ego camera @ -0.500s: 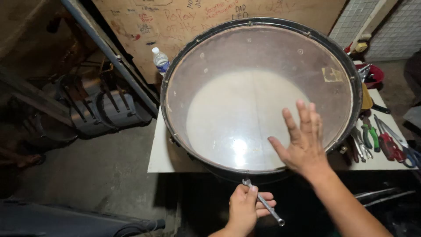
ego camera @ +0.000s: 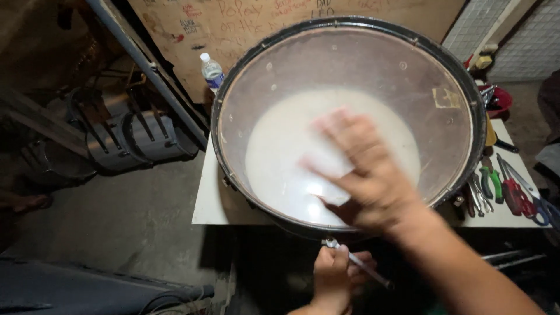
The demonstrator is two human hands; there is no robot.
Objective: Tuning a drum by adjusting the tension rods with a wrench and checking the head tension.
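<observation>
Looking down through the head camera, a large drum (ego camera: 350, 116) with a translucent skin and a dark metal hoop lies flat on a white table (ego camera: 207, 198), filling most of the view. The right hand (ego camera: 364, 175) is spread flat over the drumhead, fingers apart and pointing up and left, blurred by motion. Half a second ago this hand sat lower and further right, near the hoop's near edge, with its fingers pointing upward; it has since swept inward toward the pale middle of the skin, and its forearm now crosses the hoop from the lower right.

The left hand (ego camera: 335, 277) is below the drum's near rim, fingers curled and pressed together around a slim metal tuning key (ego camera: 356, 261), whose head meets a fitting on the hoop. That grip and its place match the earlier frame.

A clear plastic bottle (ego camera: 211, 71) with a white cap stands beyond the drum's left side, just beside the hoop. On the table's right end lie pliers and screwdrivers (ego camera: 501, 186) with green and red handles, near the drum. A red bowl (ego camera: 499, 99) sits further back on that side. Dark metal stands (ego camera: 134, 131) rest on the floor to the left.
</observation>
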